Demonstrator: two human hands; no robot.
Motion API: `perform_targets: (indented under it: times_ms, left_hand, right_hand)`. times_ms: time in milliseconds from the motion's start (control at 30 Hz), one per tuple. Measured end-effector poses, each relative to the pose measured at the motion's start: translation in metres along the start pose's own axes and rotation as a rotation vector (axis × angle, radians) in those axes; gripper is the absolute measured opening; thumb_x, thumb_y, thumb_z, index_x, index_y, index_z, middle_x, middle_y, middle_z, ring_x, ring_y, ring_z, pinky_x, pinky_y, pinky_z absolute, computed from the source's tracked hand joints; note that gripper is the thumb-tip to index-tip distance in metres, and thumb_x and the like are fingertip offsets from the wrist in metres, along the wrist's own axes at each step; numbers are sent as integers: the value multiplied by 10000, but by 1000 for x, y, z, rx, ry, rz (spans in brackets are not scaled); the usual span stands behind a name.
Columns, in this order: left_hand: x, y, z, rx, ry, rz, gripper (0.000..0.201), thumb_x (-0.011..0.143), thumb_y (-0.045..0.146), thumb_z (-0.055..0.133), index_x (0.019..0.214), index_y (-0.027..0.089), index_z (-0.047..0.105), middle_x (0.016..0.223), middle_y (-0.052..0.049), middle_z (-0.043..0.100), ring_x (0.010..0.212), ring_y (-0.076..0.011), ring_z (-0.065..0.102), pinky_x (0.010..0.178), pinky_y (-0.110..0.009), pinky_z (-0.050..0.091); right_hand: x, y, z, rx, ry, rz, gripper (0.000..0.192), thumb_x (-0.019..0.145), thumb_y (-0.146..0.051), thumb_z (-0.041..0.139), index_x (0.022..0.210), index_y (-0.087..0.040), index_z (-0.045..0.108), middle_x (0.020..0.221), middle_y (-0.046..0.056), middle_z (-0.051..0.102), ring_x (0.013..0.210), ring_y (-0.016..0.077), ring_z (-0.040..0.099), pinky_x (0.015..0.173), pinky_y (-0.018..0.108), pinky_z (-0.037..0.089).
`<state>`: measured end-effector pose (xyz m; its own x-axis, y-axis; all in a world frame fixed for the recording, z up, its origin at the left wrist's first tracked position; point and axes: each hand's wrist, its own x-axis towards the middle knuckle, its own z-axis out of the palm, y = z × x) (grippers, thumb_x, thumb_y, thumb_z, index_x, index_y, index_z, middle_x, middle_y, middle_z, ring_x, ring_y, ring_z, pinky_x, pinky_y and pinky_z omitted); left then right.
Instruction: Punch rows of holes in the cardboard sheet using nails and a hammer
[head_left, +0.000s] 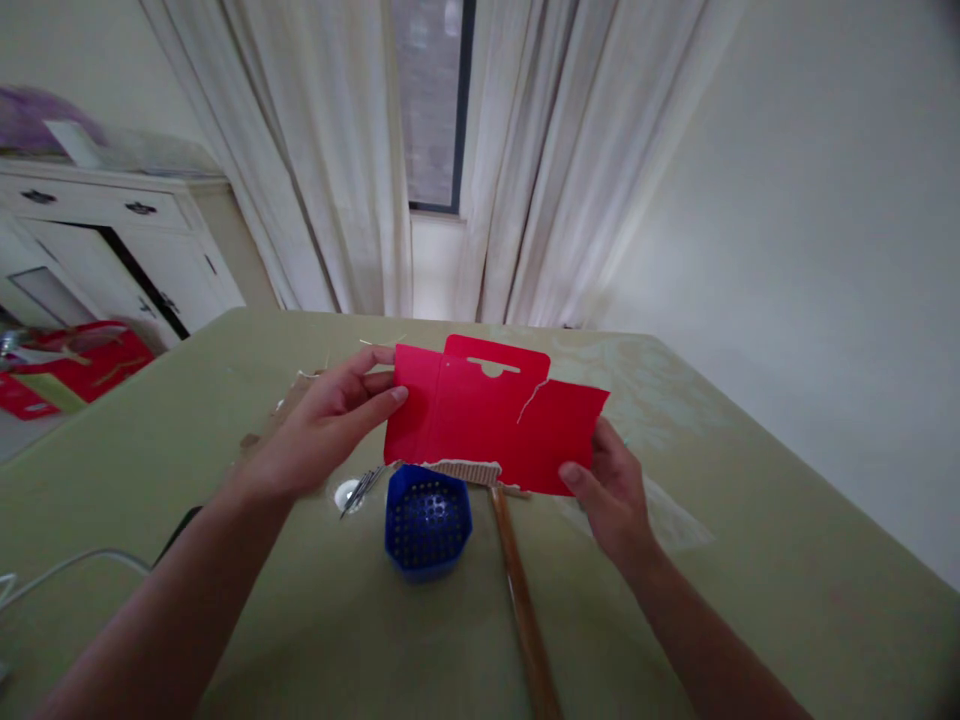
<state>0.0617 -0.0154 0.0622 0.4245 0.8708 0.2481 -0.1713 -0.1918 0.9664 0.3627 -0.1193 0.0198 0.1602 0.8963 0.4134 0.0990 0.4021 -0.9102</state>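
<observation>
home room | curtains (330, 150) | white cabinet (112, 230) | clothed table (750, 560)

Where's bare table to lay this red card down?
Bare cloth lies right of the right hand, toward the table edge, and near-left of the blue basket. Crowded: under the red card, around the basket, wooden handle and nails.

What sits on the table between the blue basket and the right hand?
In the head view, a wooden stick lies between the blue basket and the right hand, running under the red card.

A blue perforated basket (427, 522) sits beside a wooden handle (525, 600).
</observation>
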Motion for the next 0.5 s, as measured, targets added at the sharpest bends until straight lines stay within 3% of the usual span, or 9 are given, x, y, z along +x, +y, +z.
perform_targets:
  times_ms: [67,133,333,433,500]
  left_hand:
    - [-1,-1,4,-7,4,9,389,933,368,846,1278,241,718,1110,-87,840,926,-260,822,776,-355,713]
    - [-3,-1,7,-9,35,6,393,882,363,895,1225,230,758,1046,-79,846,850,-256,818,733,-358,712]
    - [-4,4,-4,285,274,172,222,851,407,893,942,208,860,914,-59,843,807,-255,785,735,-365,681]
    - [2,6,-21,466,215,184,255,838,475,872,907,230,870,945,-72,847,892,-287,795,833,-391,673]
    - [8,3,-33,562,197,145,347,845,554,838,985,238,867,1008,-85,847,952,-303,793,837,-390,668]
  right_hand:
    - [22,-22,9,-51,-118,78,403,867,-548,880,1068,-207,801,1023,87,848,875,267,813,778,395,686]
    - [41,-36,20,-92,-201,78,297,885,-462,877,1013,-197,843,959,56,856,808,248,814,730,381,695]
    - [60,-41,40,-366,-161,-244,143,995,-321,787,1062,-236,880,959,25,862,835,225,813,794,359,682]
    - [48,-52,34,-605,-216,-476,220,1056,-277,693,1211,-277,849,1111,29,855,950,235,810,877,372,662]
    - [33,-65,30,-766,-320,-618,414,1084,-242,618,1479,-328,708,1288,24,814,1082,254,789,957,404,641]
